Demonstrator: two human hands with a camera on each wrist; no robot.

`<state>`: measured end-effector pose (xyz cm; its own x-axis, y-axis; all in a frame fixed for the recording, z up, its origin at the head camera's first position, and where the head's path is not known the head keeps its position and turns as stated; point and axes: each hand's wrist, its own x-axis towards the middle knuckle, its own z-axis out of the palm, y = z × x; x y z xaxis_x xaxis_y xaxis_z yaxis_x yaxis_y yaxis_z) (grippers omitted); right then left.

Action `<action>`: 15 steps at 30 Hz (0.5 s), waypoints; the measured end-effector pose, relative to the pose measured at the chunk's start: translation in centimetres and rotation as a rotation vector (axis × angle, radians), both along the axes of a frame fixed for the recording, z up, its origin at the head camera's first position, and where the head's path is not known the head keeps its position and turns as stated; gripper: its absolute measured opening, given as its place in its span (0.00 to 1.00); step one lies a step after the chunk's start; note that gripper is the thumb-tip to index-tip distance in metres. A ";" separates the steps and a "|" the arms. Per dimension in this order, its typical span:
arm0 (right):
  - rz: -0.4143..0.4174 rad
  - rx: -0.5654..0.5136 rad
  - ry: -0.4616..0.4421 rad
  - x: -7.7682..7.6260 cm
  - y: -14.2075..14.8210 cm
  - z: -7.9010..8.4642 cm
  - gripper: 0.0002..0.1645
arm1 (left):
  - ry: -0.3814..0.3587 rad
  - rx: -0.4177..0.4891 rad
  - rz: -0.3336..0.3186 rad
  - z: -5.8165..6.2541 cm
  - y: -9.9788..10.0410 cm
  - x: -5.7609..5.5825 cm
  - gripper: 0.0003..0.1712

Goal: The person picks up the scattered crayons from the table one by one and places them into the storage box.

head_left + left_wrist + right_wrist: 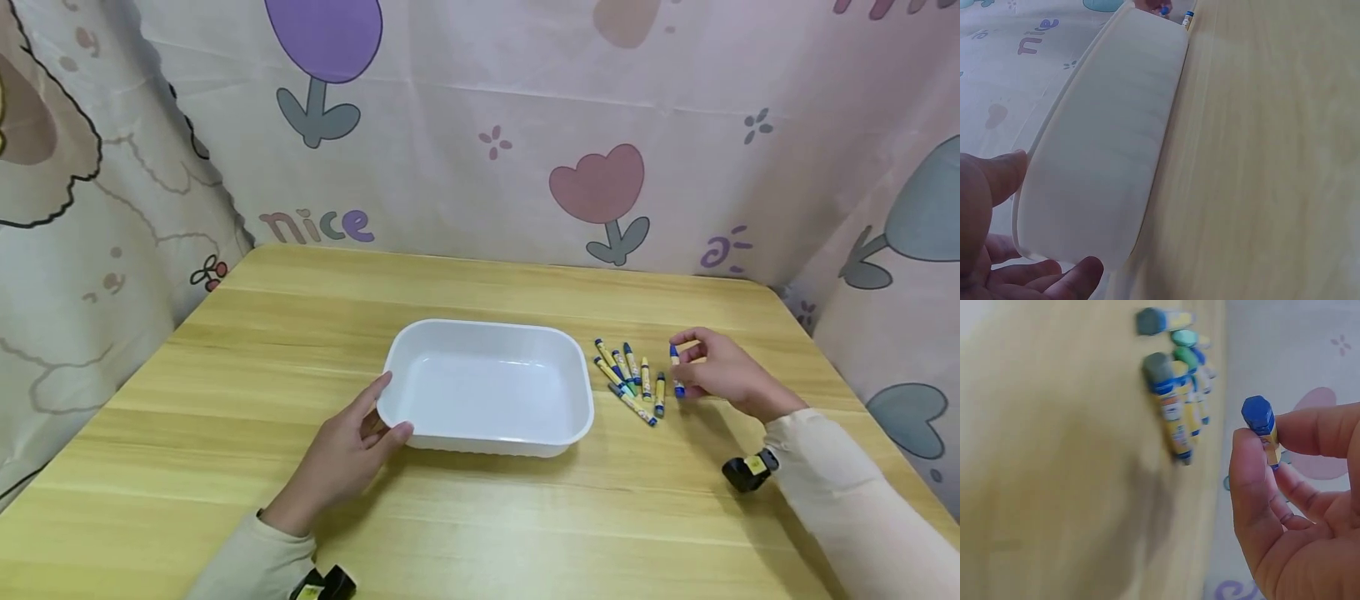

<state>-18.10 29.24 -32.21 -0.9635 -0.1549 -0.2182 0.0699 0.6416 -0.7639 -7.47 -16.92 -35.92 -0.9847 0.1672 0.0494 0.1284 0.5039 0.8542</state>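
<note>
A white plastic tray (491, 392) with rounded corners sits mid-table. My left hand (347, 454) holds its near left corner, thumb at the front rim and fingers along the left end; the left wrist view shows the tray's long outer wall (1104, 131) beyond the fingers. To the right of the tray, my right hand (722, 371) pinches a blue crayon (1260, 419) with a yellow wrapper between thumb and fingertips. Several more crayons (645, 377) in yellow and blue wrappers lie in a loose cluster between the tray and the right hand; some have green or dark ends.
The wooden table (225, 400) stretches out around the tray. A patterned curtain (450, 167) hangs along its back edge and at both sides. A small black device (750, 471) is strapped to the right wrist, and another (326, 585) to the left.
</note>
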 end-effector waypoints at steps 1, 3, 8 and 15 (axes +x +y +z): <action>0.002 0.001 0.005 -0.1 -0.2 0.3 0.33 | 0.000 0.001 0.000 0.0 0.0 0.0 0.45; 0.007 0.004 0.010 -0.3 -0.4 0.8 0.33 | 0.002 -0.002 0.001 0.0 0.0 0.0 0.45; 0.013 0.000 0.007 -0.7 -1.2 1.9 0.33 | 0.005 -0.011 0.003 0.1 0.0 -0.1 0.45; 0.033 0.011 0.009 -1.3 -2.6 3.1 0.32 | 0.028 -0.002 -0.002 -0.1 0.1 -0.2 0.44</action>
<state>-19.39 26.64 -29.12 -0.9598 -0.1846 -0.2112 0.0414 0.6515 -0.7575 -7.64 -16.82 -35.97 -0.9826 0.1690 0.0770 0.1534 0.5050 0.8494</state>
